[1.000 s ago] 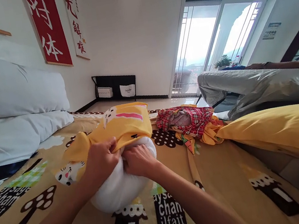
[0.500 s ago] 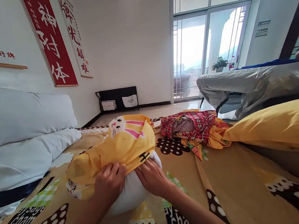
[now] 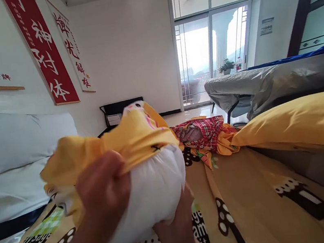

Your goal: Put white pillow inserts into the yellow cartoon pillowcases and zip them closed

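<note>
A white pillow (image 3: 157,184) sits partly inside a yellow pillowcase (image 3: 134,138) with a cartoon rabbit print, raised off the bed at an angle. My left hand (image 3: 105,189), slightly blurred, is closed on the pillowcase's open edge at the left. Lower right, my right hand (image 3: 179,222) supports the pillow from below and its side, with the fingers partly behind it. The far end of the case droops to the left.
A patterned tan bedsheet (image 3: 249,198) spreads under everything. Beyond lies a red plaid cloth bundle (image 3: 204,133), beside a yellow pillow (image 3: 299,123). White cushions (image 3: 19,141) line the left side. A plastic-covered table (image 3: 281,76) stands at the back right.
The pillow and case have been lifted and tilted, showing more white pillow. My right hand has moved from the case's edge down under the pillow. The camera view has shifted slightly right.
</note>
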{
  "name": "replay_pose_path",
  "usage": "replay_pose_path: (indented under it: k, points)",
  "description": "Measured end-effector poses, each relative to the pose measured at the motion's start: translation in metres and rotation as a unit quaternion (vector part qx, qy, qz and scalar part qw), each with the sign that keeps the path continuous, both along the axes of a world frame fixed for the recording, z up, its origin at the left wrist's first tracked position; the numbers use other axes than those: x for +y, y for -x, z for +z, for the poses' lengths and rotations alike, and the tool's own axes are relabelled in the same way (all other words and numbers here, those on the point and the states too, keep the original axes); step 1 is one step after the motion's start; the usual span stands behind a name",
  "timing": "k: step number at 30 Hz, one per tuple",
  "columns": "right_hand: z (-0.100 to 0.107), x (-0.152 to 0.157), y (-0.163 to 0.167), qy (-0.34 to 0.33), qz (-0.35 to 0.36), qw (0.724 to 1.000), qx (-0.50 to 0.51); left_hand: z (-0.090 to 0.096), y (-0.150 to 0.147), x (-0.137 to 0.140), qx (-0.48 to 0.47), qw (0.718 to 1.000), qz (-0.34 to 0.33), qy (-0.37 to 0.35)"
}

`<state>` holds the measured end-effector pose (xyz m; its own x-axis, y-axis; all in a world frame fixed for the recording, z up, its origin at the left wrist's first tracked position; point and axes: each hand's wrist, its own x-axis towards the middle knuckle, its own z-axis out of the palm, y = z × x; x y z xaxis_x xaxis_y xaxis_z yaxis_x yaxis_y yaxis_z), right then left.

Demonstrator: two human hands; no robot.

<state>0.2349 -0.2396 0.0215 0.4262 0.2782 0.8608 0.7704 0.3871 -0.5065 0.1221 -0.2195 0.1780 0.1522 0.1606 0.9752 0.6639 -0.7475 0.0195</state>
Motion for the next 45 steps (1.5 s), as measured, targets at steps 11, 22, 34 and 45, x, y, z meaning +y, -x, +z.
replay_pose_path:
  k: [11,22,34,45]
  points:
    - [0.095,-0.016,0.040,-0.042,0.025,0.962,-0.267,0.019,0.058,0.037,-0.193,0.968,-0.003,0.158]
    - [0.098,0.118,0.050,0.161,0.066,0.932,-0.319,-0.010,0.030,0.064,-0.001,0.995,0.092,0.023]
    - [0.077,0.142,0.054,0.106,0.107,0.937,-0.316,-0.008,0.080,0.101,-0.127,0.981,0.115,0.086]
    - [0.026,0.112,0.069,0.249,0.036,0.895,-0.369,-0.007,0.072,0.099,-0.166,0.984,0.002,0.059]
